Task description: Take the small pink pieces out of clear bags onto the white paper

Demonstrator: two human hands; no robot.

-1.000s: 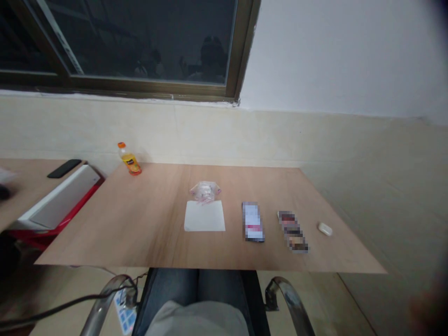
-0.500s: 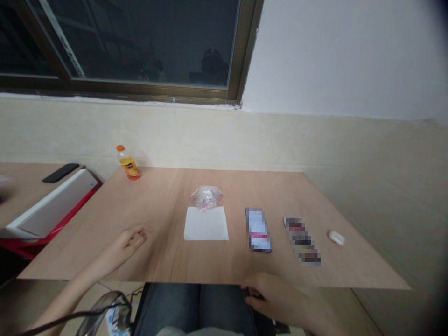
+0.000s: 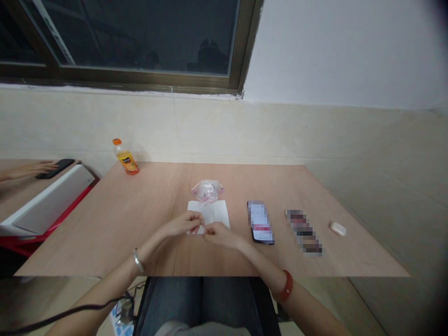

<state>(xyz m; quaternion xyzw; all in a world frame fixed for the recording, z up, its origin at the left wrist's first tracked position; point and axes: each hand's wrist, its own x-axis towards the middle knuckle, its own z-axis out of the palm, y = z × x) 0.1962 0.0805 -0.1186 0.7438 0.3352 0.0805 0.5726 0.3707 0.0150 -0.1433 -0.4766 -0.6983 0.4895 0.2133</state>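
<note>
Left grip [image 3: 187,223] and right grip [image 3: 221,234] having moved in over the white sheet [image 3: 214,211]

Compared with half a second ago, both grips are sitting much closer together: the left one has been coming in from bare wood, the right one from the near edge of the tabletop [image 3: 161,182]. Another person's hand [image 3: 33,169] is now showing far out to the left, reaching over a dark handset [image 3: 60,167].

Grip state: fingers on both sides are curling inward, tips nearly meeting, a narrow gap showing between the two. Whether either is pinching anything: cannot tell, the fingertips being too small and partly hidden.

The white sheet is lying flat beneath and just beyond the grips, which are covering part of its near edge. A clear plastic bag [image 3: 208,190] is lying just past it, straight ahead of the grips, meeting the sheet's far edge.

Right of the right grip, a phone [image 3: 261,223] is lying near; a pixelated slab [image 3: 304,232] and a small white case [image 3: 338,228] are following further out. Well beyond the left grip, forward and left, an orange-capped bottle [image 3: 126,161] is standing.

Behind the left grip a silver bangle [image 3: 138,261] is circling the forearm; behind the right, a red band [image 3: 286,285].
</note>
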